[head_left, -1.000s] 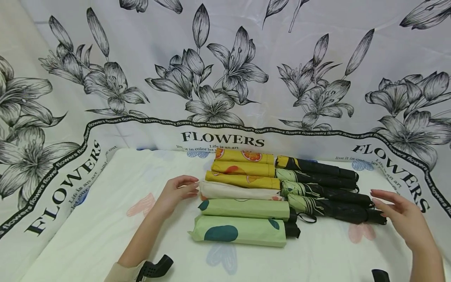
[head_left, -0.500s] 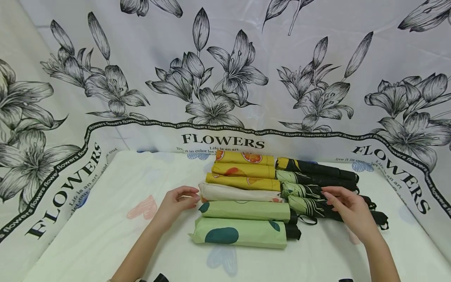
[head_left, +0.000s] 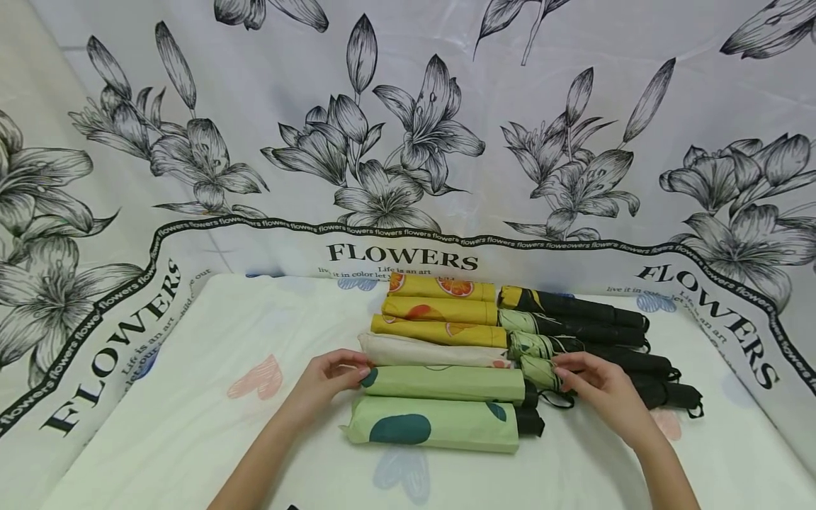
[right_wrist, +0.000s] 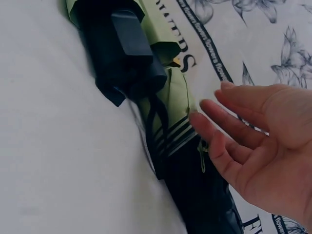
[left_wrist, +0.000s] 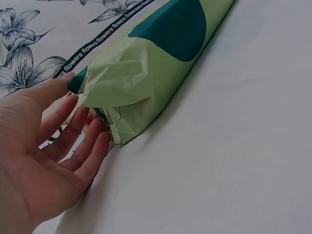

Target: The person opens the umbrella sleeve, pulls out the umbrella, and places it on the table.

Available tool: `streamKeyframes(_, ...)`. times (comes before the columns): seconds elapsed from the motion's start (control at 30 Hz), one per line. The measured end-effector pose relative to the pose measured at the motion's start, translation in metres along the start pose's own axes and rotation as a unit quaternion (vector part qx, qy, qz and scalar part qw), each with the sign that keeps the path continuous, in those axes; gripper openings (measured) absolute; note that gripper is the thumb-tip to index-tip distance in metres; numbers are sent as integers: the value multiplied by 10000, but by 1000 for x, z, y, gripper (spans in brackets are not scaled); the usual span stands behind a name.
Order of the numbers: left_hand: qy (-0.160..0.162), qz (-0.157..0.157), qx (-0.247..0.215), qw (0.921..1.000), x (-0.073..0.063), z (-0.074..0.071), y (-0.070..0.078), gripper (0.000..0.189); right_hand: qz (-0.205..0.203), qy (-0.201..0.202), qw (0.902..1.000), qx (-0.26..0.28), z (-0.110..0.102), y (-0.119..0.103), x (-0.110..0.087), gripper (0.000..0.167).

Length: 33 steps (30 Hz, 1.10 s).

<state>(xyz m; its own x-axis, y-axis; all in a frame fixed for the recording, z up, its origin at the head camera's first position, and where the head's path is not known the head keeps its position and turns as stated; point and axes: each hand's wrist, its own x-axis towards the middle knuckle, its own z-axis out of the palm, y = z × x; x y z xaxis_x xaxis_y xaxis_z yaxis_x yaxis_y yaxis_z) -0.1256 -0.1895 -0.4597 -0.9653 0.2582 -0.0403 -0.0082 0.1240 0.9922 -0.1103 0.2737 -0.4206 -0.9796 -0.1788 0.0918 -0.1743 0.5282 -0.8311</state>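
Left hand [head_left: 334, 380] and right hand [head_left: 599, 391] are held relaxed, empty. Beside them, pale-green fabric rolls [head_left: 449, 384] and slim black-green folded umbrellas [head_left: 676, 395] are lined up; little straightening seems left.

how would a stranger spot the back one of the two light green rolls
On the white heart-printed cloth, find the left column of rolls. Take the second roll from the front, its left end by the left hand. It is light green with a dark patch at that end, unlike the cream roll behind and the front roll with its big dark oval.
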Motion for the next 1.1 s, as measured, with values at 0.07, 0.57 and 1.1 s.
streamKeyframes(0.07, -62, 44, 22, 10000, -1, -1, 0, 35, 100, -236, 9996, 152, 2, 0, 0, 27)
streamKeyframes(0.57, -643, 176, 35, 9978, -4, -8, -6, 39, 339, -1064, 9931, 359, 18, 3, -1, 32)
streamKeyframes(1.1, -343, 398, -2, 9986, -2, -4, -8, 21, 738, -983, 9923, -159, 33, -5, -3, 40)
